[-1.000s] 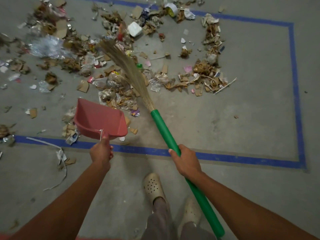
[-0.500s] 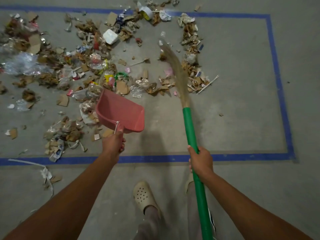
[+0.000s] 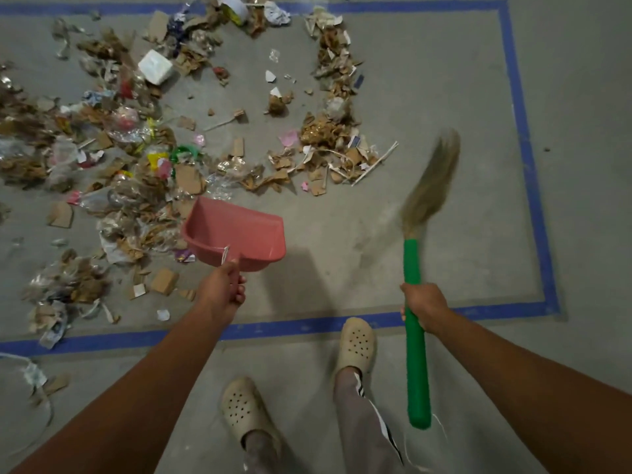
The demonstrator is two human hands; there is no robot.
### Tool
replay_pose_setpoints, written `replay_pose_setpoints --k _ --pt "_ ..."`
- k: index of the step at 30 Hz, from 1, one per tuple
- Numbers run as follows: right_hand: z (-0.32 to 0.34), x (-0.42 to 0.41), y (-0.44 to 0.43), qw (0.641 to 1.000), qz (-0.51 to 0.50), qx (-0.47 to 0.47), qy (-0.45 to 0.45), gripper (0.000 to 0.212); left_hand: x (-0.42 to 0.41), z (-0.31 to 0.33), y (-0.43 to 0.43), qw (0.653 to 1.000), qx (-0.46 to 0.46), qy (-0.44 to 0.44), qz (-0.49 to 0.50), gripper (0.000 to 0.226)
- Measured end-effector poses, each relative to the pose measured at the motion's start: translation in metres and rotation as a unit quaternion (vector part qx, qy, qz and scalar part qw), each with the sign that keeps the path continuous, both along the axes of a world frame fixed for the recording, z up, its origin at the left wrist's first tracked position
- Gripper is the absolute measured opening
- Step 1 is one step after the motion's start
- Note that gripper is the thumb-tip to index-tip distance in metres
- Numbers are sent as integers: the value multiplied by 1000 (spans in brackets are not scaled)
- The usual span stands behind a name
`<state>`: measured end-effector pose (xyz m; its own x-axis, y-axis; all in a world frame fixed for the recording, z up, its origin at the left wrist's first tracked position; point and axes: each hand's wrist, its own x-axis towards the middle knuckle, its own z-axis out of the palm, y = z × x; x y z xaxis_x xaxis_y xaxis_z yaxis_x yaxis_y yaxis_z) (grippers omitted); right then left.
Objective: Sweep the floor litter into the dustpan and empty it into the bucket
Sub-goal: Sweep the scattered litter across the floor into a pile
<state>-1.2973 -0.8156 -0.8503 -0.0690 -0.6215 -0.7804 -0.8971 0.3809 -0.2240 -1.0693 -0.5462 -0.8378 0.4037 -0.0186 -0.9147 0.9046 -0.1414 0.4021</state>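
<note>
Left hand (image 3: 222, 292): fingers curled tight round the stub handle of the dustpan (image 3: 236, 230); the handle is mostly hidden under the hand. Dustpan is smooth pink plastic, scoop-shaped with raised side walls, mouth facing away from the person, nothing visible inside. A small white tag or string sits at its rear rim, too small to make out. Cannot tell whether its lip touches the floor.

Right hand (image 3: 425, 307): fingers wrapped round the broom (image 3: 411, 265), well right of the dustpan. It has a glossy green tube handle and tan grass bristles (image 3: 431, 186), fanned and motion-blurred.

Litter (image 3: 136, 159) lies just left of and beyond the dustpan: torn brown cardboard, crinkled clear film, paper scraps, pink bits, thin white sticks. A white foam-like block (image 3: 155, 66) sits far beyond it. The pile is cut off at the left and top edges.

Floor (image 3: 427, 80) is matte grey concrete, scuffed. Blue tape (image 3: 522, 131) outlines a rectangle round the dustpan and litter.

Nearer the person than the dustpan are beige perforated clogs (image 3: 355, 343) and grey trouser legs, cut off at the bottom edge.
</note>
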Motion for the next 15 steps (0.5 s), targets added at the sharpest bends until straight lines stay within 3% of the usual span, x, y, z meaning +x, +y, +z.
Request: replay_pose_setpoints --k 6,10,15 --pt "-14 50 22 956 290 36 -7 33 -11 -26 1 998 3 27 50 20" --pt "-4 97 47 908 412 41 -61 32 -20 -30 28 994 28 25 102 22" --pt "18 125 78 848 519 -18 -103 40 -26 -24 65 990 53 18 126 24"
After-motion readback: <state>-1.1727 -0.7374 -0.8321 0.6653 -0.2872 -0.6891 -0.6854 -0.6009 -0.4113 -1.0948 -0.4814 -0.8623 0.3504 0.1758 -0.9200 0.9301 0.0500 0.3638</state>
